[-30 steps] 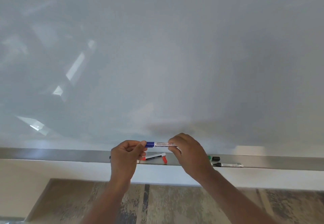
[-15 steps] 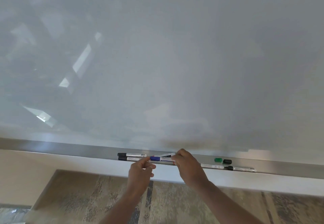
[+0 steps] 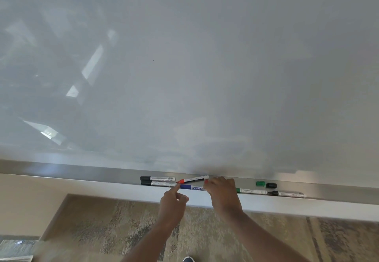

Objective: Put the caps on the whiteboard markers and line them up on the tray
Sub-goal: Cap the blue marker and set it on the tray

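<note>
**Capped blue marker laid on the whiteboard tray**

The blue marker [image 3: 191, 187], its cap on, lies lengthwise at the front of the metal tray [image 3: 82, 174] below the whiteboard [image 3: 184, 67]. The left hand [image 3: 173, 204] extends one finger to the marker's capped left end, the other fingers curled in, grasping nothing. The right hand [image 3: 222, 194] covers the marker's right end; whether its grip is clenched on the barrel or merely resting there cannot be told. Just behind, a red marker [image 3: 193, 179] lies tilted, uncapped, its red tip beside the left fingertip. Left of the hands, two black-capped markers [image 3: 158, 181] lie parallel, one behind the other. To the right lie an uncapped green marker [image 3: 251, 191] and an uncapped black marker [image 3: 288, 194], end to end, with a loose green cap [image 3: 260, 183] and black cap [image 3: 271, 185] behind them.
</note>
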